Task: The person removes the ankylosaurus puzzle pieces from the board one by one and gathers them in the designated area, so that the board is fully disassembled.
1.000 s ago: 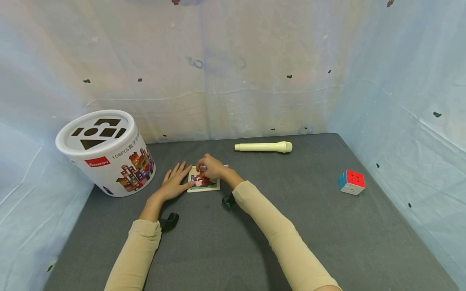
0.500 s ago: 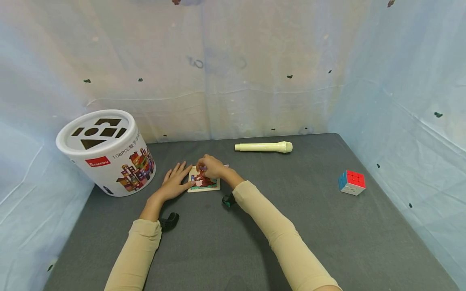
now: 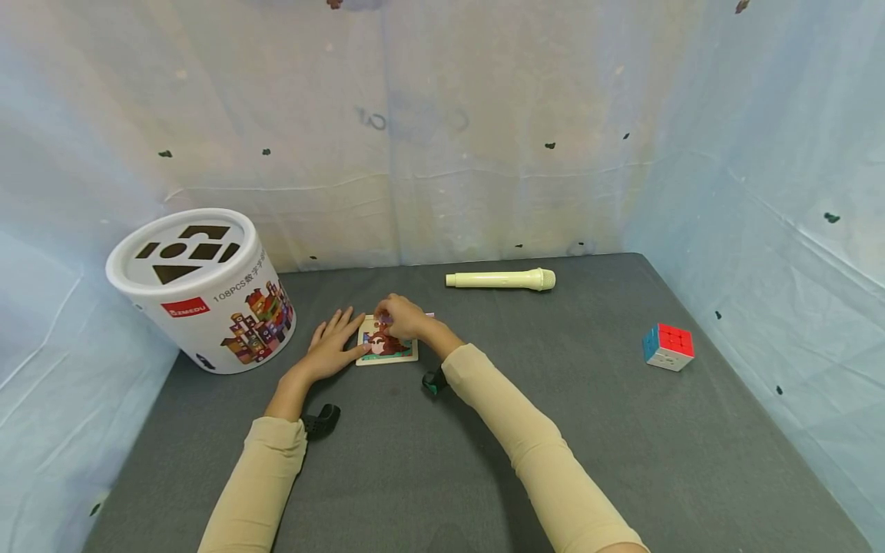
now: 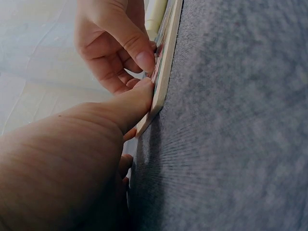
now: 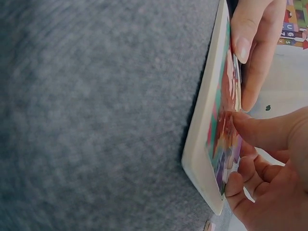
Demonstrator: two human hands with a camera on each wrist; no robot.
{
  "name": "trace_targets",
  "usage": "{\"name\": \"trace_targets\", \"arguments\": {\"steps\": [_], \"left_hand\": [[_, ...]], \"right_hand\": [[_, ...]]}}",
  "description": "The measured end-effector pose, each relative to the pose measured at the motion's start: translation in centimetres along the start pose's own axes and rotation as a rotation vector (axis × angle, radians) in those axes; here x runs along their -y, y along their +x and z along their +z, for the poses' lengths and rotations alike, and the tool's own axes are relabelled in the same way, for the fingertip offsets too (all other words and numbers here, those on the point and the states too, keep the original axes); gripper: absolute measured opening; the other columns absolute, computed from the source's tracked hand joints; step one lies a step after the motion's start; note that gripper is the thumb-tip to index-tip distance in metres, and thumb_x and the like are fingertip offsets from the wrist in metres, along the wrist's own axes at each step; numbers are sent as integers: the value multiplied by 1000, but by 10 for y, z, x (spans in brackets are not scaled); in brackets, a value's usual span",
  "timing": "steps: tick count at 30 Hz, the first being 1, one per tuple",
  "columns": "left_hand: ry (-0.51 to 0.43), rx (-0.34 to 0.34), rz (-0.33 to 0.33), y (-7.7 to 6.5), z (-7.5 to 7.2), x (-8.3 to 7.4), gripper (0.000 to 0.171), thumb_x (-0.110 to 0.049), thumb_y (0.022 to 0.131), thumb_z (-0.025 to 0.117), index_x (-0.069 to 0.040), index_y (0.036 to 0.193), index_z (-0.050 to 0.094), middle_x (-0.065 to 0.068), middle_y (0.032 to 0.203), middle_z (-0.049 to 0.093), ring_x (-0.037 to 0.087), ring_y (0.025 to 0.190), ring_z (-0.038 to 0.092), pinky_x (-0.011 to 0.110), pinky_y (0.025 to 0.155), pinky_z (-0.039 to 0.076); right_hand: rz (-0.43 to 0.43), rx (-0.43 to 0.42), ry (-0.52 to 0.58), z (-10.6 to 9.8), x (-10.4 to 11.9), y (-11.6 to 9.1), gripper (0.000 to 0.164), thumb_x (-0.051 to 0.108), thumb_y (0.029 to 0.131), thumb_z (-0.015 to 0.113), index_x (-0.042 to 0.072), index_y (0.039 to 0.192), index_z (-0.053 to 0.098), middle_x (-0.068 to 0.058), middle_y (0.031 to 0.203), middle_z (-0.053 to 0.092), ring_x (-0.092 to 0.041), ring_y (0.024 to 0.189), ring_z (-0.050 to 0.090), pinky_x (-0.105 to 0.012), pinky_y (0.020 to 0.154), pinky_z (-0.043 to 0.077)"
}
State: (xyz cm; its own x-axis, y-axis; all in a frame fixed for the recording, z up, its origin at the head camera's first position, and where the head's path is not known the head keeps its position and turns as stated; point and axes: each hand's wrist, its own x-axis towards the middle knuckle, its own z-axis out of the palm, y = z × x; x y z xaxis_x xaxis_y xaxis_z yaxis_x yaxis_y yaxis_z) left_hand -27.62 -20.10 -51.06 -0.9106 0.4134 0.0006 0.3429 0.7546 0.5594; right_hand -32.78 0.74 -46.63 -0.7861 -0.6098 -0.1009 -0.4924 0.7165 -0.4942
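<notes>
A small wooden picture puzzle [image 3: 389,349] lies flat, a reddish-brown animal on a green ground inside its pale frame. My left hand [image 3: 330,352] is spread at its left side, fingers straight, and the thumb [image 5: 243,45] rests on the board's edge. From above, my right hand [image 3: 404,316] reaches over the upper part of the board. Its thumb and curled fingers pinch a purple-coloured puzzle piece [image 3: 385,319], low over the picture; the hand covers most of that piece. In the left wrist view the pale board edge [image 4: 166,67] shows below both hands.
A large white bucket [image 3: 207,307] with shape holes in its lid stands at the left. Behind the board lies a pale yellow toy microphone [image 3: 499,279]. Far right is a puzzle cube [image 3: 667,346]. A thin light piece [image 3: 430,314] lies just past the board's right side.
My right fingers shift very slightly over the top of the board with the purple puzzle piece. The left hand and the board stay in place.
</notes>
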Motion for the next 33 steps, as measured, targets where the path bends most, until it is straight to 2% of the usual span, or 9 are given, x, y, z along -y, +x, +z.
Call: {"name": "trace_targets", "arguments": {"steps": [5, 19, 26, 33], "left_hand": [[-3, 2, 0, 0, 0, 0, 75, -41, 102, 56, -4, 159, 24, 26, 163, 8, 45, 150, -1, 64, 115, -5], [-10, -3, -1, -1, 0, -1, 75, -42, 102, 55, -5, 159, 24, 25, 164, 8, 44, 150, -1, 63, 115, -5], [-18, 3, 1, -1, -1, -1, 76, -42, 101, 56, -5, 159, 24, 26, 164, 7, 44, 150, -1, 63, 115, -6], [-19, -3, 8, 0, -1, -2, 75, -41, 101, 57, -4, 158, 25, 26, 163, 8, 45, 150, 0, 64, 115, -5]], "right_hand": [[6, -17, 15, 0, 1, -1, 37, 8, 95, 68, 3, 131, 62, -10, 124, 57, -22, 109, 55, -29, 91, 48], [30, -33, 10, -1, 0, -3, 29, 13, 95, 69, 9, 123, 68, -6, 121, 57, -20, 109, 47, -33, 88, 45], [19, -38, 27, -1, -2, -2, 26, 5, 97, 63, 9, 122, 69, -6, 120, 58, -21, 108, 49, -34, 90, 46], [18, -35, 40, -1, -2, -2, 37, -9, 92, 57, 8, 124, 68, -8, 121, 60, -23, 110, 51, -34, 90, 46]]}}
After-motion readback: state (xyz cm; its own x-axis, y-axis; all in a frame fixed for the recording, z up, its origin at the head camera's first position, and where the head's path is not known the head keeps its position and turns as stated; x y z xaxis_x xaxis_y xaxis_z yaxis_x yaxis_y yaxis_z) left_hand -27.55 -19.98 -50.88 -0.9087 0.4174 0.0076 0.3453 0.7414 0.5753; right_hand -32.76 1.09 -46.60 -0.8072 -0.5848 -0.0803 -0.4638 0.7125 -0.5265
